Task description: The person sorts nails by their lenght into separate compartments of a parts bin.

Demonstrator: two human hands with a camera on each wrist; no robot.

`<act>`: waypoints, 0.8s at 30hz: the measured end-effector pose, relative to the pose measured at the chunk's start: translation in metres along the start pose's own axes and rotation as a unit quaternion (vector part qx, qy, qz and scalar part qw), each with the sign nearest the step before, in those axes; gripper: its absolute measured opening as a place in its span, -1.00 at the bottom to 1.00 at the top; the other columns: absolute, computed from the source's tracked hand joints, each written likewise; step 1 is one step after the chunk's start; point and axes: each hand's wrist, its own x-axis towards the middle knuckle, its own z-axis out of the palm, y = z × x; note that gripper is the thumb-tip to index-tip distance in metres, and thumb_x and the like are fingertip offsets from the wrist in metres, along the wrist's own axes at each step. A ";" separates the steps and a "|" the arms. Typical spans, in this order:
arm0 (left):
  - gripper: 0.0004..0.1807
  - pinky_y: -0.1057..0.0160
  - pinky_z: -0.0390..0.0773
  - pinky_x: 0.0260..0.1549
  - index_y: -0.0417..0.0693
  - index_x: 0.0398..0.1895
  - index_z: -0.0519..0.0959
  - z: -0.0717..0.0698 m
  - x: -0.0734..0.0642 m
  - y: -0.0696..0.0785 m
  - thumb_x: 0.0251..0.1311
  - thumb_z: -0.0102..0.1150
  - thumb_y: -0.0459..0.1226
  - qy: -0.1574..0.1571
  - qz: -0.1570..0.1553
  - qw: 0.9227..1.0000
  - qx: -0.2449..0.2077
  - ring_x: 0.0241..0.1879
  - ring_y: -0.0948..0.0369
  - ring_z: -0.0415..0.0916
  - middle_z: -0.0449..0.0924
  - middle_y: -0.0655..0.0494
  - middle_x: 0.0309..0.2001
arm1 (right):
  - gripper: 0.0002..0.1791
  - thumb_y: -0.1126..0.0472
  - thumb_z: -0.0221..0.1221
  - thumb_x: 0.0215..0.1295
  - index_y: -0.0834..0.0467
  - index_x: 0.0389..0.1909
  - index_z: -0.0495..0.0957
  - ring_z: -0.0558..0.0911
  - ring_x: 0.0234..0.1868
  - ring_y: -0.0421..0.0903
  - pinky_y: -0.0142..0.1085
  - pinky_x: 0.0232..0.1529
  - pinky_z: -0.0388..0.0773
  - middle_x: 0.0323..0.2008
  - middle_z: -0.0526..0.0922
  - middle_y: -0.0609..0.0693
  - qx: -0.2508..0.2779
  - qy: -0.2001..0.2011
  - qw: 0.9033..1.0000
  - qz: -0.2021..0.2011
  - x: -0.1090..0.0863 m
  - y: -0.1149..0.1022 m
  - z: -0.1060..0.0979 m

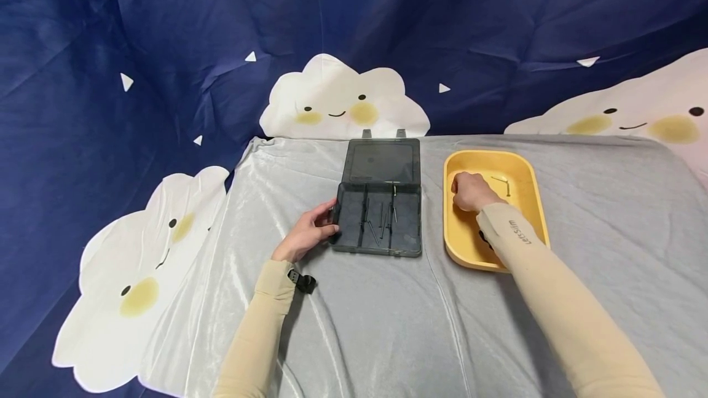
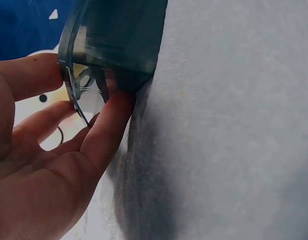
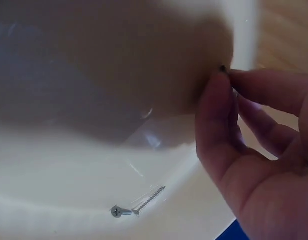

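My left hand (image 1: pixel 307 233) grips the left side of a dark translucent plastic box (image 1: pixel 346 220), as the left wrist view shows from close by. Its lid (image 1: pixel 381 161) is tipped back, and dividers split the inside. Several screws (image 1: pixel 381 226) lie in the middle and right parts of the box. Inside the yellow tray (image 1: pixel 539 220), my right hand (image 1: pixel 472 192) pinches a screw between thumb and forefinger; only its small dark end (image 3: pixel 222 68) shows in the right wrist view. Two loose screws (image 3: pixel 150 200) lie on the tray's floor, apart from that hand.
A grey cloth (image 1: pixel 376 324) covers the table under box and tray, with creases running through it. Behind stands a dark blue backdrop (image 1: pixel 182 29) with smiling white clouds (image 1: pixel 332 94). The tray stands to the right of the box, with a strip of cloth between them.
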 end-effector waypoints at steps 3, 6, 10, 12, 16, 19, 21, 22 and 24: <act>-0.20 0.49 0.52 -0.20 0.03 0.48 0.17 0.000 -0.001 0.000 0.18 0.15 -0.53 0.003 -0.001 1.000 -0.001 0.20 -0.07 0.40 0.36 -0.22 0.31 | -0.91 0.40 0.03 0.00 0.26 -0.43 0.48 0.47 -0.36 0.05 -0.27 -0.33 0.35 -0.45 0.52 0.09 0.005 -0.010 1.000 0.003 -0.003 0.002 -0.002; -0.20 0.47 0.53 -0.21 0.02 0.48 0.17 0.001 -0.001 0.001 0.18 0.15 -0.53 0.004 0.000 1.000 -0.001 0.17 -0.03 0.42 0.37 -0.21 0.30 | -0.93 0.39 0.05 0.00 0.26 -0.45 0.48 0.46 -0.42 0.01 -0.30 -0.38 0.33 -0.49 0.51 0.07 0.012 -0.024 1.000 0.010 -0.006 0.003 -0.004; -0.20 0.46 0.54 -0.20 0.02 0.48 0.17 0.000 -0.002 0.001 0.17 0.15 -0.52 0.004 0.003 1.000 0.004 0.16 0.00 0.43 0.37 -0.21 0.30 | -0.95 0.37 0.07 0.02 0.26 -0.46 0.47 0.45 -0.47 -0.04 -0.34 -0.42 0.31 -0.55 0.50 0.02 0.021 -0.046 0.999 0.018 -0.010 0.004 -0.008; -0.20 0.45 0.55 -0.20 0.03 0.49 0.16 0.000 -0.002 0.001 0.17 0.16 -0.51 0.004 0.002 1.000 0.007 0.16 -0.01 0.43 0.37 -0.20 0.31 | -0.97 0.36 0.07 0.04 0.26 -0.47 0.46 0.44 -0.48 -0.06 -0.35 -0.42 0.31 -0.57 0.50 0.00 0.024 -0.055 0.998 0.022 -0.011 0.004 -0.009; -0.20 0.46 0.54 -0.20 0.05 0.49 0.16 -0.001 -0.002 0.001 0.18 0.16 -0.51 0.003 -0.001 1.000 0.007 0.19 -0.04 0.41 0.36 -0.20 0.31 | -0.97 0.35 0.05 0.07 0.24 -0.49 0.44 0.44 -0.52 -0.08 -0.35 -0.45 0.30 -0.61 0.50 -0.02 0.029 -0.063 0.997 0.029 -0.013 0.005 -0.009; -0.20 0.47 0.54 -0.20 0.05 0.49 0.17 -0.001 -0.002 0.001 0.18 0.16 -0.51 0.002 -0.001 1.000 0.005 0.21 -0.08 0.40 0.35 -0.21 0.32 | -0.98 0.35 0.07 0.07 0.23 -0.48 0.44 0.45 -0.53 -0.09 -0.35 -0.48 0.31 -0.63 0.50 -0.03 0.034 -0.065 0.997 0.034 -0.014 0.007 -0.009; -0.21 0.47 0.54 -0.20 0.04 0.49 0.16 0.000 -0.002 0.001 0.19 0.16 -0.51 0.002 0.000 1.000 0.005 0.22 -0.08 0.39 0.34 -0.22 0.33 | -0.95 0.33 0.12 0.06 0.22 -0.48 0.44 0.45 -0.54 -0.10 -0.36 -0.49 0.31 -0.64 0.50 -0.04 0.039 -0.064 0.997 0.037 -0.014 0.008 -0.008; -0.21 0.47 0.54 -0.20 0.04 0.48 0.17 0.000 -0.002 0.001 0.19 0.16 -0.51 0.003 0.000 1.000 0.006 0.21 -0.08 0.40 0.35 -0.22 0.32 | -0.94 0.32 0.13 0.06 0.22 -0.47 0.44 0.45 -0.54 -0.11 -0.36 -0.49 0.32 -0.64 0.50 -0.05 0.039 -0.063 0.997 0.037 -0.014 0.008 -0.008; -0.20 0.46 0.54 -0.21 0.05 0.48 0.17 0.000 -0.002 0.001 0.18 0.17 -0.50 0.004 -0.001 1.000 0.009 0.19 -0.06 0.41 0.36 -0.22 0.31 | -0.91 0.30 0.17 0.06 0.22 -0.47 0.44 0.46 -0.54 -0.11 -0.36 -0.49 0.32 -0.65 0.51 -0.05 0.042 -0.061 0.997 0.039 -0.014 0.009 -0.008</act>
